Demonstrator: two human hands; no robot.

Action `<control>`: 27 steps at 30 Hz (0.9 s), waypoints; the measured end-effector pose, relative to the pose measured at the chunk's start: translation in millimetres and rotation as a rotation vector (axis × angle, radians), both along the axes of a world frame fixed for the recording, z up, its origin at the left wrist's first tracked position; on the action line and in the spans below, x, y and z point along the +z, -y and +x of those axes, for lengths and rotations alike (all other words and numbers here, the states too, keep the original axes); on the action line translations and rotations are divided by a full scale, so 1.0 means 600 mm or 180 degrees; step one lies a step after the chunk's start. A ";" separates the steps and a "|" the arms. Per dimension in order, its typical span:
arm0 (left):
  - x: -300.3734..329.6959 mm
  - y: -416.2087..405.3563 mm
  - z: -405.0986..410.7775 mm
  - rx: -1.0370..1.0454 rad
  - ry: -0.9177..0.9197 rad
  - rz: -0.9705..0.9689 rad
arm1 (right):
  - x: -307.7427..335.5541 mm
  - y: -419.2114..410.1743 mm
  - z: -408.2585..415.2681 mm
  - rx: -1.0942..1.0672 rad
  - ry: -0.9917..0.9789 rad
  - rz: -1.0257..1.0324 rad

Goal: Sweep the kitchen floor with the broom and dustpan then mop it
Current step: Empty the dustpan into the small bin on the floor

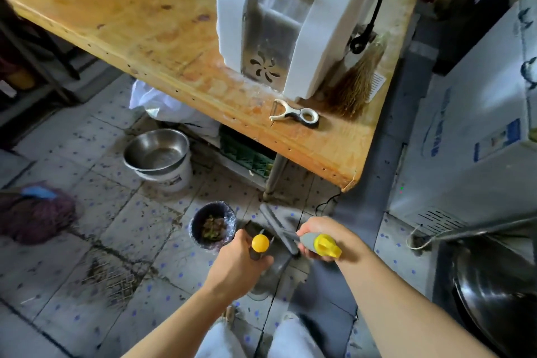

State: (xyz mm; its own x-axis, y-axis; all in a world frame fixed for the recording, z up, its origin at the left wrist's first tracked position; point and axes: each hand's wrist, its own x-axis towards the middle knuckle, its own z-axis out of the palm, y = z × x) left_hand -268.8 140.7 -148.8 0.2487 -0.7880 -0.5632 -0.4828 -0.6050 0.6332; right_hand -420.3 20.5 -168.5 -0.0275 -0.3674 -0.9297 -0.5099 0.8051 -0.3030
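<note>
My left hand [241, 259] is shut around an upright handle with a round yellow cap [260, 243], seen end-on; a grey pan-like shape [266, 277] shows below it. My right hand [328, 237] grips a grey handle with a yellow tip [321, 244], which runs to a long grey head [277, 225] above the floor. Which tool is the broom and which the dustpan is unclear. A small lined bin [213, 225] holding scraps stands just left of the tools. A purple mop head [35, 213] lies on the tiles at far left.
A wooden table [151, 29] carries a white machine [279, 23], a peeler [295, 116] and a straw hand brush [354, 84]. A steel bowl [157, 151] sits on a white bucket. A dirt patch [110, 279] marks the tiles. A white appliance [470, 136] and wok [499, 296] stand right.
</note>
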 end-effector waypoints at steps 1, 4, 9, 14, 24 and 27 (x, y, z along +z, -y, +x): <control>-0.001 0.001 -0.006 0.0075 0.0018 0.0024 | -0.001 0.008 0.000 0.0003 0.0068 -0.0021; -0.002 0.006 -0.025 0.0322 0.0042 0.0156 | -0.018 0.041 0.001 0.0225 0.0109 -0.0115; -0.012 0.009 -0.087 0.0951 0.0092 0.0257 | -0.044 0.088 -0.009 0.1226 0.0117 -0.0022; -0.004 0.010 -0.151 0.1487 0.0155 0.0335 | -0.070 0.109 -0.047 0.1858 0.0076 -0.0112; -0.006 -0.009 -0.215 0.2118 0.0340 0.0513 | -0.128 0.135 -0.013 0.2034 -0.0024 -0.0257; -0.012 -0.017 -0.220 0.2211 0.0357 0.0546 | -0.162 0.141 0.008 0.2174 -0.0011 -0.0377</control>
State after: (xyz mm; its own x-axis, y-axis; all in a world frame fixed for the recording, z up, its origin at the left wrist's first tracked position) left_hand -401.1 150.7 -156.0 0.7236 -0.3297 -0.6064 -0.0073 -0.8821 0.4710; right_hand -415.4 -64.2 -266.0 0.2432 -0.4024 -0.8826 -0.8918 0.2650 -0.3666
